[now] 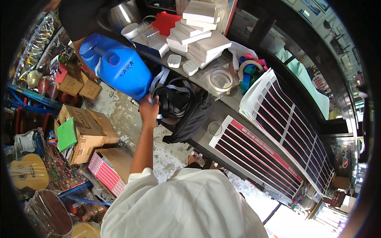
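My left hand point(149, 108) reaches forward with its fingers closed at the edge of a black bag point(193, 119), on a pale grey strap point(159, 78). The bag's top gapes, and a tangle of black straps point(177, 97) lies in its mouth. Just beyond my fingers is a big blue plastic jerrycan point(129, 81), tilted, with handwriting on its side. Another person's arm point(78, 47) comes down beside the can at the upper left; that hand is mostly hidden. My right hand is out of view.
A dark counter holds stacked white boxes point(200, 12), two white chargers point(190, 67), a tape roll point(220, 80) and striped printed sheets point(258, 156). At left stand cardboard boxes point(88, 137), a green notebook point(66, 134) and a small guitar point(28, 171) on the shelves.
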Motion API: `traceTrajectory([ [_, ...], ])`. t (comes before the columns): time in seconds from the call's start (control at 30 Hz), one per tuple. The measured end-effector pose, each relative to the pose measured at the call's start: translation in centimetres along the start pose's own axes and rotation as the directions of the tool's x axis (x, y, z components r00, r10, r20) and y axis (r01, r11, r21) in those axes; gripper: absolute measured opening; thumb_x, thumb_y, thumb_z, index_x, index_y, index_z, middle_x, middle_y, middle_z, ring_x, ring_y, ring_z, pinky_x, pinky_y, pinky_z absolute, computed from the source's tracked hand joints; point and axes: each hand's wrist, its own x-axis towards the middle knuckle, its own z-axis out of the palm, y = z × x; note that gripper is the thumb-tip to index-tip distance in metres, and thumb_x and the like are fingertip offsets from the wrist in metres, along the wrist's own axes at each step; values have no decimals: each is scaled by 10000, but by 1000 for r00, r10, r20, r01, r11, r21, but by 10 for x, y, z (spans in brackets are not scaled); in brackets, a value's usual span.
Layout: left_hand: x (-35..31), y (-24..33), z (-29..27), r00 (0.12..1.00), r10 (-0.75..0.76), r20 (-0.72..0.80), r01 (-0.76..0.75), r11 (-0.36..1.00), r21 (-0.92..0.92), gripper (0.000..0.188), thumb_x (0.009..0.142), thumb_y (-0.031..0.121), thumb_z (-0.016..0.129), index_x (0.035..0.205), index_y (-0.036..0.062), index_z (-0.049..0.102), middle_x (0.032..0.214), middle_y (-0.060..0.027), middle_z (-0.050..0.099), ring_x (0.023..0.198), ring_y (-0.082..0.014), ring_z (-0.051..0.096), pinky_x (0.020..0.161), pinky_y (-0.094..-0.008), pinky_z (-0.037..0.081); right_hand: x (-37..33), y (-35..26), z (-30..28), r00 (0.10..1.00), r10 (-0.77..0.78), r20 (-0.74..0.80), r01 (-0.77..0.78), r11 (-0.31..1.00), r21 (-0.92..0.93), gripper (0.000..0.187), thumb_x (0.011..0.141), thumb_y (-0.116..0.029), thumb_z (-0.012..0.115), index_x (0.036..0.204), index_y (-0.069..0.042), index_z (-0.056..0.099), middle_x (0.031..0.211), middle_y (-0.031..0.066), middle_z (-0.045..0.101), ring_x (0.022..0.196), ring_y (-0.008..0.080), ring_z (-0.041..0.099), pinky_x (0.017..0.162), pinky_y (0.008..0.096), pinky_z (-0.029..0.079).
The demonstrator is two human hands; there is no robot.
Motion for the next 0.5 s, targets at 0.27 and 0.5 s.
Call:
traceTrajectory([
  [0.27, 34, -25, 19, 954, -14, 301, 11, 1000, 12, 257, 937, 227, 793, 1049, -1, 754, 1025, -187, 790, 960, -366, 769, 859, -451, 591, -1, -1, 9, 1000, 6, -28, -5, 999, 33, 167, 990, -79, 690, 1147, -68, 744, 931, 105, 761, 820, 191, 715, 728, 340, 577],
  [0.5, 44, -47, 19, 925, -53, 375, 136, 971, -198, 293, 904, 99, 842, 1159, -2, 738, 1024, -125, 786, 946, -225, 753, 852, -356, 584, -4, -2, 15, 999, 15, -39, -13, 998, 56, 177, 989, -86, 697, 1159, -67, 743, 938, 110, 764, 828, 199, 720, 735, 345, 580],
])
